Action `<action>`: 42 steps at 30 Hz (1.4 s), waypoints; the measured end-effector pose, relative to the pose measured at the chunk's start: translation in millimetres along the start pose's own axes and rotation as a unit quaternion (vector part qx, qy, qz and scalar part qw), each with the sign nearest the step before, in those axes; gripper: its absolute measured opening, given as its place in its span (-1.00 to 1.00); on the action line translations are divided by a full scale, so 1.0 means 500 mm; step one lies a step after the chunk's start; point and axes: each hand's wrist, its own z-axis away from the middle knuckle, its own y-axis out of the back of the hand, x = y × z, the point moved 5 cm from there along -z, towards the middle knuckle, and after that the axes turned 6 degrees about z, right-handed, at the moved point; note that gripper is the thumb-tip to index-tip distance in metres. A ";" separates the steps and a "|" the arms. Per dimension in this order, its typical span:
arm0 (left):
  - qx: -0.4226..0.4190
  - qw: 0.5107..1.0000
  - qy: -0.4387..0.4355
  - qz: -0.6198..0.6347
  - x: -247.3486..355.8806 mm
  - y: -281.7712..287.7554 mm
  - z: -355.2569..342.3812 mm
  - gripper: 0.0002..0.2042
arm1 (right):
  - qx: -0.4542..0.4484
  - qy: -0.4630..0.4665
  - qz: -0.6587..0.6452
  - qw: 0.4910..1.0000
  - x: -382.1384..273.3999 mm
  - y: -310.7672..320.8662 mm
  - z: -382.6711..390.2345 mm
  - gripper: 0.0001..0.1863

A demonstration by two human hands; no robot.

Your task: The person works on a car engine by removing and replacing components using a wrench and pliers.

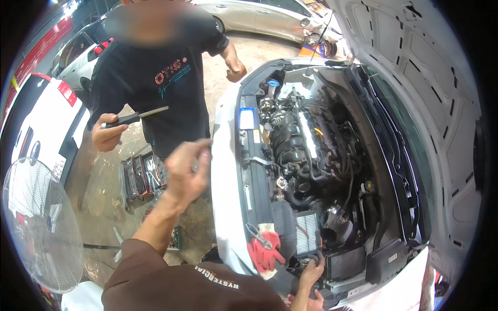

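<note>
Both bend: left hand (185, 170) closed, contents unclear; right hand (312, 270) below the pleated filter (307, 233), grip unclear

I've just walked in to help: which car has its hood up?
The white car on the right, its engine exposed beneath the raised hood. The silver car behind and the white cars at left show no raised hood.

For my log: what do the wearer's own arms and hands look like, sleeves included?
The left hand and right hand are ungloved. A short, loose brown fabric sleeve leaves the left forearm bare; it belongs to a brown shirt with pale printed lettering. The right sleeve is hard to make out.
</note>
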 end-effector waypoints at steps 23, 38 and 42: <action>0.052 0.990 -0.098 -0.087 -0.073 0.398 0.003 -0.81 | -0.004 0.052 -0.095 0.994 -0.254 -0.171 0.179 -0.55; -0.118 0.985 -0.079 -0.095 -0.104 0.407 0.068 -0.74 | -0.157 0.097 -0.077 0.980 -0.377 -0.383 0.127 -0.63; -0.138 0.984 -0.052 -0.097 -0.106 0.390 0.074 -0.74 | -0.187 0.119 -0.058 0.973 -0.395 -0.462 0.088 -0.60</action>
